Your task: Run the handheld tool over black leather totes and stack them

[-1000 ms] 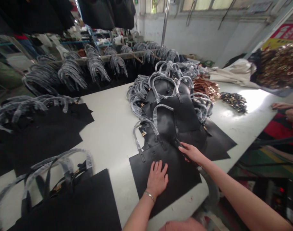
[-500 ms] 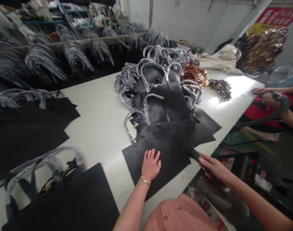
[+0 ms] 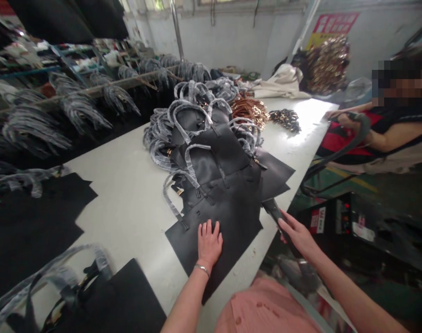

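Blk flat bag body [image 3: 236,231]: lying flat at near edge of white table [image 3: 127,171], centre of view, directly under the L hand; plastic-wrapped handle [image 3: 167,196] at its upper L edge. Items L to R:

Far L: hanging rack rail [image 3: 88,91] w/ bunches of plastic-wrapped handles [image 3: 84,111] slung over it. On table below, blk bag pieces [image 3: 40,217], overlapping, wrapped handles at far side. Lower L corner: another blk bag [image 3: 127,300], handles wrapped, partly cut off by frame.

Centre: L hand [image 3: 210,244] palm down on bag body, fingers slightly spread, nothing gripped; silver-tone bracelet [image 3: 202,268] on wrist. Beyond it, pile of blk bags [image 3: 219,148] w/ wrapped handles, overlapping; bag body's far edge meets pile. Behind pile, R side: brn straps [image 3: 247,110] w/ gold-tone hardware; beige cloth [image 3: 280,85] at far end.

R of centre: R hand [image 3: 296,231] well apart from L, fingers closed round blk handheld tool [image 3: 275,213]; tool tip near bag body's R edge, contact cannot be confirmed. Small heap of dk straps [image 3: 285,119] w/ gold-tone hardware, far R part of table.

Far R: blk equipment case [image 3: 339,217], red lights lit, beside table. Co-worker [image 3: 401,129] at table's far R edge, one hand at dk curved hose [image 3: 361,134]; exact grip unclear.
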Demonstrator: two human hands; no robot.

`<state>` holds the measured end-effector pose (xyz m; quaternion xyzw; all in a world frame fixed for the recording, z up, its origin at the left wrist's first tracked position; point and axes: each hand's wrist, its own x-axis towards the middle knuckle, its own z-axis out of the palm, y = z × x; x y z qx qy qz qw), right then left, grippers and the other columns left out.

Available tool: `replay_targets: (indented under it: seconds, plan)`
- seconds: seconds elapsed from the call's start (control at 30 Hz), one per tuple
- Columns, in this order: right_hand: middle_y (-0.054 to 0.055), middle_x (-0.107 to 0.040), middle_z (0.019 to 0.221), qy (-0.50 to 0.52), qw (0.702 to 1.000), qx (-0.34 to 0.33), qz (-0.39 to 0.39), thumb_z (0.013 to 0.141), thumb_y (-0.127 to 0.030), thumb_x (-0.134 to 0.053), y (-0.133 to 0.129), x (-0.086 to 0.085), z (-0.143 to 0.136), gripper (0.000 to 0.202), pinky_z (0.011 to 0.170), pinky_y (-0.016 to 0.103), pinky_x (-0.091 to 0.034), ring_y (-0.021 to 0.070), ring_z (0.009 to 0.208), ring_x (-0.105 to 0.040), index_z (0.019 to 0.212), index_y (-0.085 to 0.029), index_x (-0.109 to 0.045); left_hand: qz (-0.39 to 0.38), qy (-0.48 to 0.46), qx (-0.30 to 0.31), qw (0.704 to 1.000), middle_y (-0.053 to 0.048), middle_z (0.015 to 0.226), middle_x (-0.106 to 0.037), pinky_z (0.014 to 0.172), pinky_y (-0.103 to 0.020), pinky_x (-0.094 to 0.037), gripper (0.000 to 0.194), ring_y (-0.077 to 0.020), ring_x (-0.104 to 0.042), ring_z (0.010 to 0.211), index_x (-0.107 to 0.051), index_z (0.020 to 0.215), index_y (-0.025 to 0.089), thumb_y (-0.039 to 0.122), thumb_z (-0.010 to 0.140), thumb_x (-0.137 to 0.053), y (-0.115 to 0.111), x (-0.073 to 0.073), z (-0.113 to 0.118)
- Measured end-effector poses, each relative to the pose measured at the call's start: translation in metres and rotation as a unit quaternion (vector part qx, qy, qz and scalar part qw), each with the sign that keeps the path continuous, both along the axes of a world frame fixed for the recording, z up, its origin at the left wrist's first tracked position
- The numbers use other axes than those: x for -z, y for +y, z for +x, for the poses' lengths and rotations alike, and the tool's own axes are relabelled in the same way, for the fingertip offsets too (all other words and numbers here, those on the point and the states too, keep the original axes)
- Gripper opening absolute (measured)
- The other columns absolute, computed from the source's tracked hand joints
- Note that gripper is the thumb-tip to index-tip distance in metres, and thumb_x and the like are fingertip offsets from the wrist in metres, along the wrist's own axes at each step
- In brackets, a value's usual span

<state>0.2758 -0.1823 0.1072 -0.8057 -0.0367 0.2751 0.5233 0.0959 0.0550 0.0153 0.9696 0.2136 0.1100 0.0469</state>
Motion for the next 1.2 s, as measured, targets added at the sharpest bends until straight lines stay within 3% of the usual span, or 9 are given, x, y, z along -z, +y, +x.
replay_targets:
  seconds: [0.07, 0.17, 0.27, 0.37, 0.5, 0.7, 0.93, 1.1, 1.2]
  plan:
    - [-0.002, -0.06, 0.077, -0.012, 1.0, 0.007, 0.007, 0.08, -0.054, -0.06, -0.012, -0.001, 0.004, 0.071, 0.046, 0.023, -0.044, 0.0105, 0.05, -0.054, 0.141, -0.023, -0.043, -0.006, 0.014, 0.028, 1.0, -0.015, 0.129, -0.047, 0.105, -0.052, -0.036, 0.034, -0.0295, -0.044, 0.118, -0.053, 0.125, 0.015, 0.016, 0.091, -0.047, -0.006, -0.001, 0.013]
    - [0.0, -0.063, 0.08, 0.005, 1.0, 0.013, 0.001, 0.081, -0.054, -0.059, -0.029, 0.005, -0.001, 0.072, 0.045, 0.024, -0.044, 0.0112, 0.049, -0.055, 0.142, -0.02, -0.042, -0.039, 0.042, 0.141, 0.988, -0.011, 0.118, -0.054, 0.092, -0.039, -0.047, 0.032, -0.0229, -0.051, 0.104, -0.054, 0.118, 0.015, 0.005, 0.091, -0.041, -0.024, -0.007, 0.045]
    - [0.002, -0.064, 0.081, 0.039, 0.999, 0.033, -0.002, 0.081, -0.054, -0.057, -0.043, 0.016, -0.012, 0.072, 0.046, 0.024, -0.043, 0.0115, 0.048, -0.055, 0.143, -0.02, -0.04, -0.05, 0.058, 0.238, 0.968, -0.004, 0.104, -0.057, 0.082, -0.028, -0.05, 0.026, -0.0172, -0.052, 0.093, -0.056, 0.109, 0.02, 0.006, 0.092, -0.043, -0.044, -0.014, 0.082]
    - [0.002, -0.065, 0.084, 0.063, 0.997, 0.052, 0.002, 0.081, -0.055, -0.057, -0.054, 0.023, -0.02, 0.073, 0.046, 0.024, -0.042, 0.0118, 0.049, -0.055, 0.143, -0.021, -0.039, -0.043, 0.077, 0.301, 0.95, -0.003, 0.098, -0.056, 0.077, -0.026, -0.049, 0.018, -0.0169, -0.052, 0.09, -0.057, 0.101, 0.02, 0.008, 0.093, -0.046, -0.058, -0.017, 0.11]
    - [0.002, -0.067, 0.084, 0.081, 0.994, 0.075, 0.001, 0.08, -0.058, -0.057, -0.067, 0.025, -0.022, 0.074, 0.047, 0.025, -0.043, 0.0135, 0.051, -0.056, 0.142, -0.022, -0.04, -0.01, 0.11, 0.385, 0.916, -0.007, 0.09, -0.055, 0.07, -0.03, -0.049, 0.012, -0.0201, -0.051, 0.085, -0.057, 0.091, 0.015, 0.009, 0.092, -0.047, -0.062, -0.015, 0.129]
    - [0.0, -0.064, 0.077, 0.102, 0.99, 0.095, 0.026, 0.08, -0.056, -0.058, -0.072, 0.029, -0.018, 0.075, 0.043, 0.023, -0.038, 0.0122, 0.047, -0.053, 0.142, -0.021, -0.038, 0.047, 0.135, 0.519, 0.843, -0.011, 0.091, -0.054, 0.062, -0.033, -0.044, 0.018, -0.0229, -0.051, 0.082, -0.059, 0.092, 0.011, 0.015, 0.094, -0.042, -0.058, -0.013, 0.14]
    - [0.001, -0.066, 0.081, 0.102, 0.991, 0.082, 0.023, 0.08, -0.054, -0.058, -0.065, 0.031, -0.019, 0.071, 0.045, 0.023, -0.04, 0.0113, 0.049, -0.054, 0.141, -0.021, -0.04, 0.068, 0.147, 0.535, 0.829, -0.012, 0.089, -0.054, 0.057, -0.031, -0.042, 0.019, -0.0226, -0.052, 0.078, -0.057, 0.093, 0.01, 0.016, 0.094, -0.038, -0.057, -0.01, 0.147]
    - [0.003, -0.068, 0.09, 0.091, 0.993, 0.07, 0.011, 0.082, -0.053, -0.056, -0.06, 0.036, -0.02, 0.068, 0.047, 0.023, -0.044, 0.0126, 0.053, -0.058, 0.14, -0.023, -0.041, 0.027, 0.139, 0.494, 0.858, -0.011, 0.085, -0.055, 0.058, -0.029, -0.043, 0.018, -0.0215, -0.055, 0.076, -0.055, 0.093, 0.012, 0.013, 0.093, -0.037, -0.065, -0.002, 0.151]
    - [0.002, -0.067, 0.087, 0.083, 0.994, 0.071, 0.002, 0.081, -0.054, -0.057, -0.057, 0.034, -0.02, 0.068, 0.047, 0.024, -0.045, 0.0135, 0.055, -0.059, 0.14, -0.023, -0.042, -0.014, 0.126, 0.425, 0.896, -0.009, 0.082, -0.057, 0.056, -0.028, -0.044, 0.017, -0.0202, -0.057, 0.072, -0.055, 0.092, 0.013, 0.012, 0.093, -0.038, -0.071, 0.002, 0.158]
